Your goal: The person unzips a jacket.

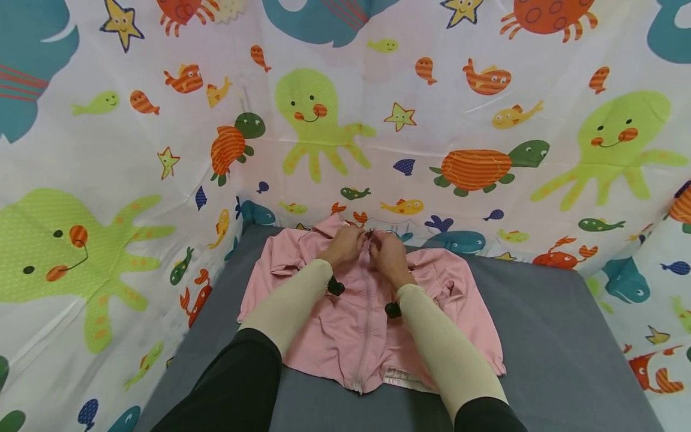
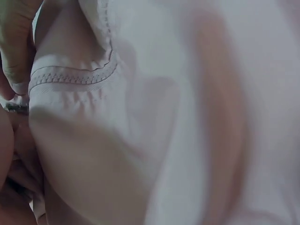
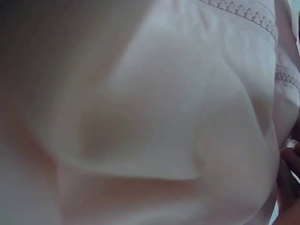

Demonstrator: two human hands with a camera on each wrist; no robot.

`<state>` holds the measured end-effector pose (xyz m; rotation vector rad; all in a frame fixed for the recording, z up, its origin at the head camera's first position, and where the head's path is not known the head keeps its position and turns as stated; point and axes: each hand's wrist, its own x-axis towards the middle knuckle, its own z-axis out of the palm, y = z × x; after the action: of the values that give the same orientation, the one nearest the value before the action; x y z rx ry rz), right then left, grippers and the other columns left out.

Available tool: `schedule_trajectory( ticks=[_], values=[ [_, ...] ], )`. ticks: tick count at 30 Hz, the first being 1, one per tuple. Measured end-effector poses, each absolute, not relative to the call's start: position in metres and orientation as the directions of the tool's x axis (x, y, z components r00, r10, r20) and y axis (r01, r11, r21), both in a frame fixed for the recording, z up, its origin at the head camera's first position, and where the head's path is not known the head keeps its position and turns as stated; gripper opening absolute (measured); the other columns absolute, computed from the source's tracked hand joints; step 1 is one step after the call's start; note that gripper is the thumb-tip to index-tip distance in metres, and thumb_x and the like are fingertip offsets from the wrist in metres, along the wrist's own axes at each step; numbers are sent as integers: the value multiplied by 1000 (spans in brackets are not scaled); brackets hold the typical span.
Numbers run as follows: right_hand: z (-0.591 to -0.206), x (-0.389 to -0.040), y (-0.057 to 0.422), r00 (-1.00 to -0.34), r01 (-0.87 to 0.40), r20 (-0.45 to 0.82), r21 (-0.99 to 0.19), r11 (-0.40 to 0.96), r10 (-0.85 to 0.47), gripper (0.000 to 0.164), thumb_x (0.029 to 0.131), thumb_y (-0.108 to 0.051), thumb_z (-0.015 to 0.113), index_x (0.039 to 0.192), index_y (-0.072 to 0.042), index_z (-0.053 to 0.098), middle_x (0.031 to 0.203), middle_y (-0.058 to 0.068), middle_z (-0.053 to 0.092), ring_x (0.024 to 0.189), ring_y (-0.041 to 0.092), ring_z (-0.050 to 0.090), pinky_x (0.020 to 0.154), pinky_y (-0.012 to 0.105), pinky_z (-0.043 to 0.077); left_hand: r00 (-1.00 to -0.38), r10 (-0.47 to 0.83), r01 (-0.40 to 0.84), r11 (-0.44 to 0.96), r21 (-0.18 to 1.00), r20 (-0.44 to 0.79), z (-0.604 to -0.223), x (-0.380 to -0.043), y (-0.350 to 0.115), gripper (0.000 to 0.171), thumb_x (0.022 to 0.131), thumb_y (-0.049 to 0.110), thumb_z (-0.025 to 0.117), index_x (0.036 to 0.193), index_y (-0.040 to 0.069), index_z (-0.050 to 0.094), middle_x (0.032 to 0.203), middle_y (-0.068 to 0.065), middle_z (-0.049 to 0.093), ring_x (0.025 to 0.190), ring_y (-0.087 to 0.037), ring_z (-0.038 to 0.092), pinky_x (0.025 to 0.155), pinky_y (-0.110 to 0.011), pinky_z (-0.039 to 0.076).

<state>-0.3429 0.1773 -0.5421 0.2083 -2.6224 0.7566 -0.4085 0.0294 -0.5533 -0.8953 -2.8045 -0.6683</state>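
The jacket lies spread on the tabletop, and both hands work at its neck end: the left hand and the right hand each have curled fingers pinching the jacket at the top of the zip, nearly meeting over a small dark piece. To do this fiddly bit well, I'd judge, one hand should hold the jacket's neck taut while the other handles the dark piece, any pull running in line with the zip and loose folds kept away from the teeth. The head view alone gives the whole jacket, with the zip running down its middle to the hem; it is too far off to show what the dark piece is. The left wrist view adds single teeth, the zip's bend where the jacket's front bunches, and a metallic glint beside the fingers. The right wrist view is mostly blurred cloth, its zip cut by a fold.
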Motion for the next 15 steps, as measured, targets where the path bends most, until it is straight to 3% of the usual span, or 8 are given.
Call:
schedule_trajectory(
  ticks=[9, 15],
  values=[
    [-539, -341, 169, -844, -294, 537, -445, 846, -10, 33, 90, -15, 73, 121, -5, 71, 113, 14, 73, 104, 35, 67, 93, 51, 52, -802, 515, 593, 631, 500, 301, -540, -405, 22, 25, 106, 23, 50, 97, 11, 70, 88, -5, 69, 88, -23, 66, 84, -39, 51],
    [-532, -336, 164, -781, -302, 623, -441, 845, 46, 22, 94, -14, 67, 114, -9, 75, 103, 11, 75, 96, 33, 69, 85, 49, 55, -793, 477, 609, 604, 515, 378, -525, -400, 20, 28, 105, 21, 51, 81, 12, 63, 70, -3, 60, 68, -19, 58, 71, -34, 46]
  ],
)
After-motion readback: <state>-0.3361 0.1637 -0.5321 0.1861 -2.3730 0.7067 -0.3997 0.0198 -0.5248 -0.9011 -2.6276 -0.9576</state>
